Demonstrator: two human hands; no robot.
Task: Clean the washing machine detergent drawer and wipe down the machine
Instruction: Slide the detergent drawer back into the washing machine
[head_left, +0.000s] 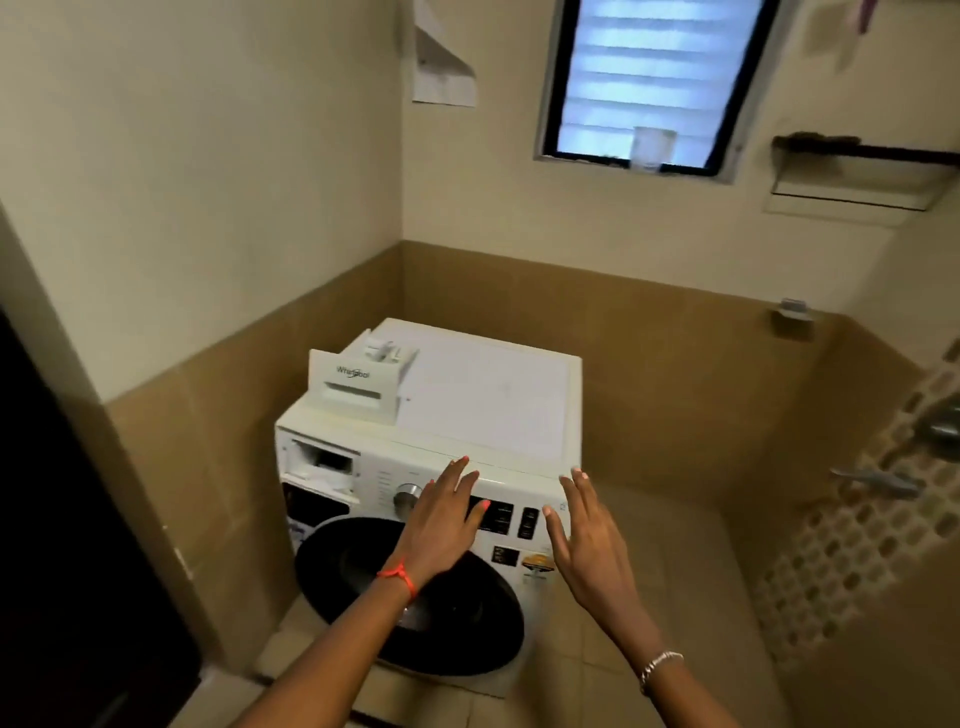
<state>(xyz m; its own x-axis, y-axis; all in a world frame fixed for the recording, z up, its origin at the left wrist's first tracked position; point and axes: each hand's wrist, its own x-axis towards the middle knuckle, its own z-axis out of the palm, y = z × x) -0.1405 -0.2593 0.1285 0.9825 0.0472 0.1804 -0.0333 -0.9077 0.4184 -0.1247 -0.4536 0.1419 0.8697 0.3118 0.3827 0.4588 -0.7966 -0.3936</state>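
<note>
Both hands empty, fingers spread: left hand (441, 519), right hand (587, 535) over washer (483, 395); drawer (358, 379) out on top; I'd say grab it next, no cloth seen

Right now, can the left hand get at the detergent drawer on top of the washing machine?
Probably yes. The left hand is open over the control panel, and nothing stands between it and the detergent drawer on the washing machine.
</note>
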